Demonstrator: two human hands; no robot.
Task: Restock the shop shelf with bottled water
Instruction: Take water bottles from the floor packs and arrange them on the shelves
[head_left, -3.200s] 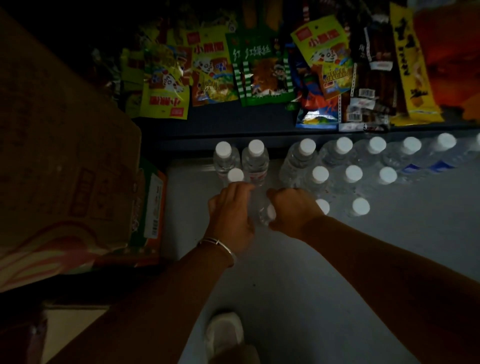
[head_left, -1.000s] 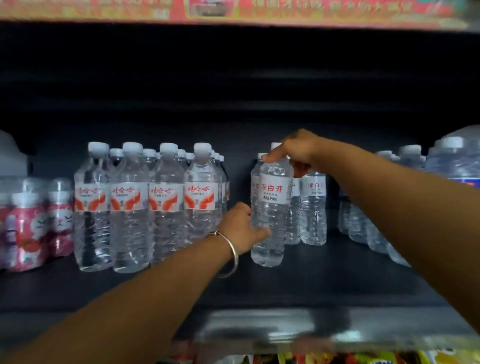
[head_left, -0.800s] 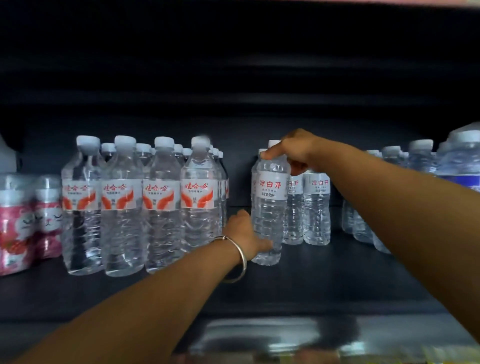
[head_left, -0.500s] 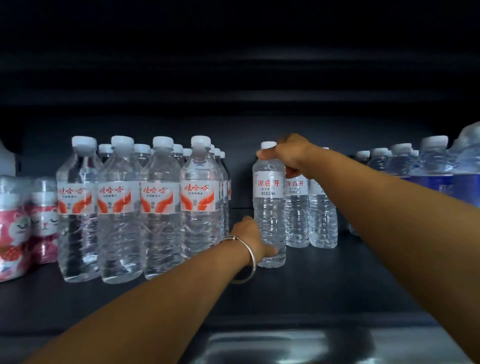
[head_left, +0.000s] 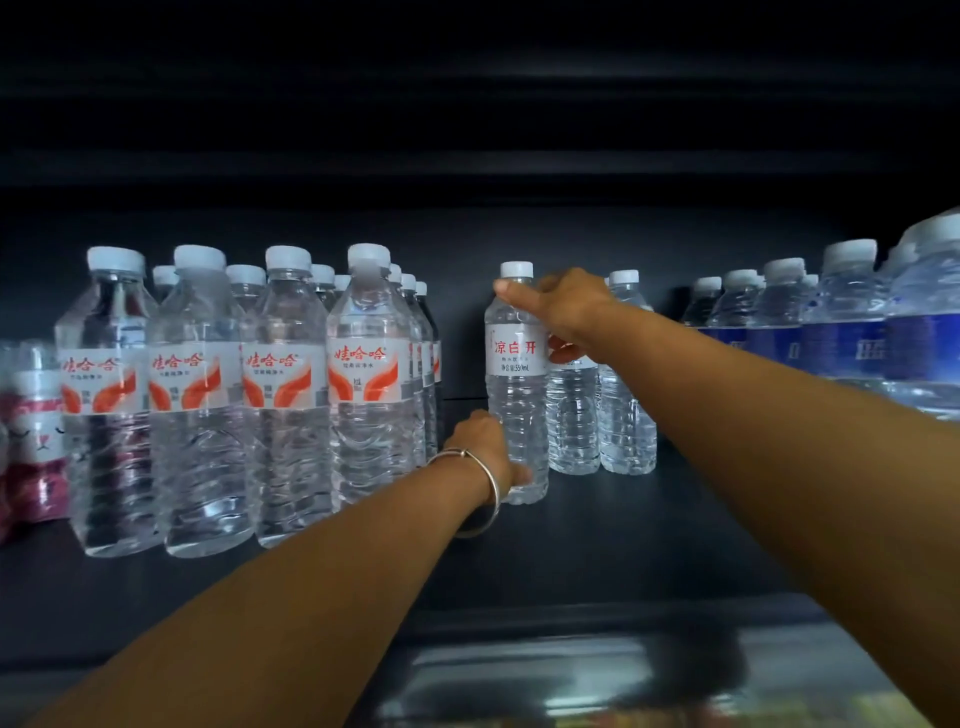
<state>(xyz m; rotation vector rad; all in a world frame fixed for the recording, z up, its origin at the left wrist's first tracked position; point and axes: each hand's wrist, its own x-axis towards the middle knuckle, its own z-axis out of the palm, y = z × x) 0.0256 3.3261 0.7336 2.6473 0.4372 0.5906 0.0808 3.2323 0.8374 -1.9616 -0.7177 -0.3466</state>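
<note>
Bottle (head_left: 516, 395) stands upright on the dark shelf (head_left: 597, 545), just left of two matching ones. Your left hand (head_left: 485, 447) grips its base while your right hand (head_left: 563, 306) pinches the neck, probably to steady it while squaring the row.

pink cat-face bottles (head_left: 32, 431) at far left of the view, partly cut off, blurred

On the shelf (head_left: 597, 551), the held bottle (head_left: 517, 395) stands upright between the left hand (head_left: 485, 447) at its base and the right hand (head_left: 563, 306) at its neck. Left of it stands a bottle block (head_left: 234, 395); two bottles (head_left: 602, 415) stand just right and behind, possibly touching.
</note>
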